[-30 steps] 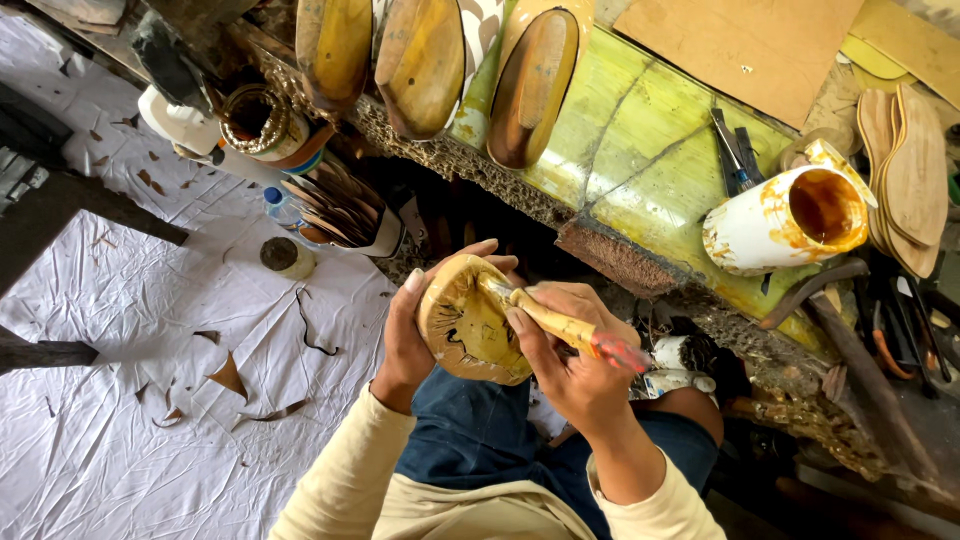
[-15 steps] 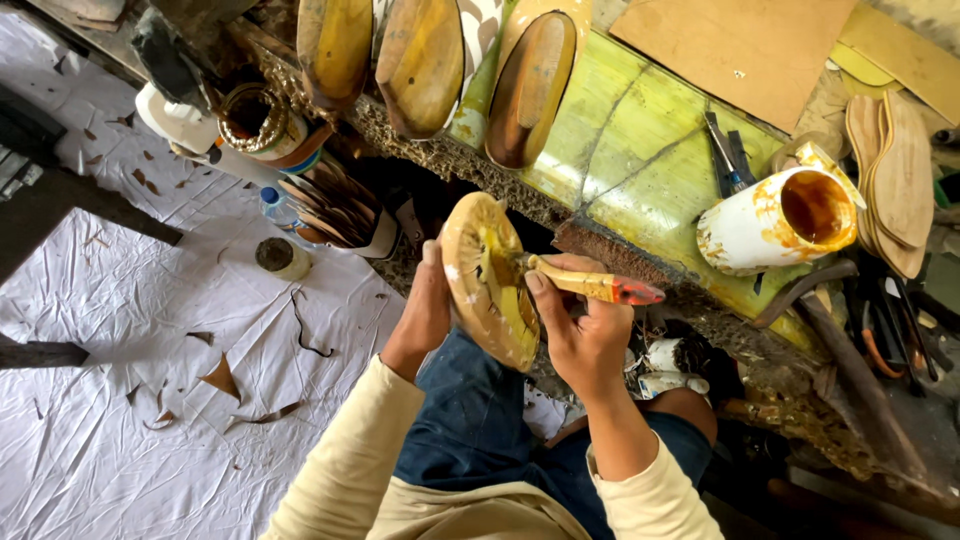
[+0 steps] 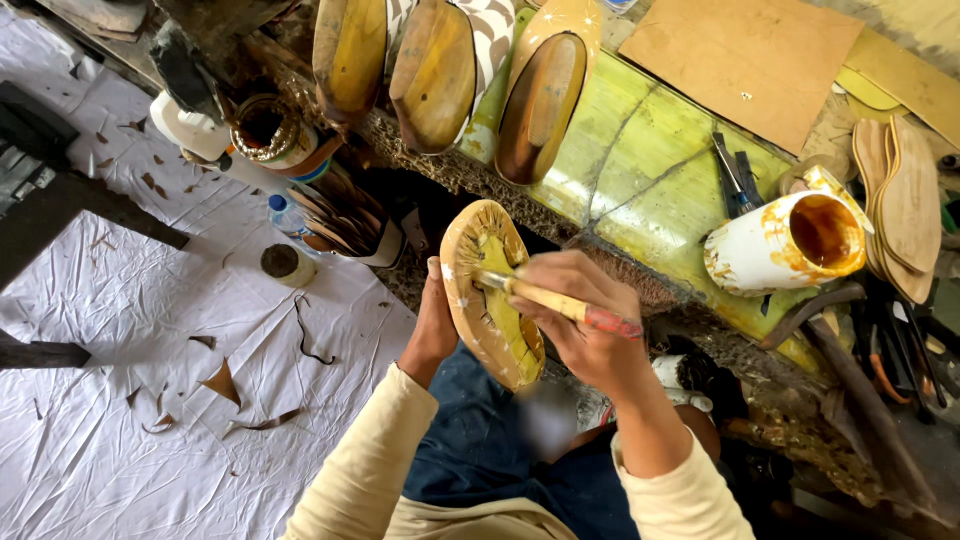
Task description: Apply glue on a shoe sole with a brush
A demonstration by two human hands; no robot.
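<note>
Behind the shoe sole [image 3: 490,290], left hand [image 3: 436,330] fingers mostly hidden.

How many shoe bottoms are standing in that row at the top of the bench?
3, side by side along the bench's top edge: the left shoe, the middle shoe and the right shoe. A fourth shoe is in the left hand. More may be out of frame.

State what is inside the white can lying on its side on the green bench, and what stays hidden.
The white can shows orange-brown glue coating its inner wall and mouth. How much is left deeper inside cannot be seen.
</note>
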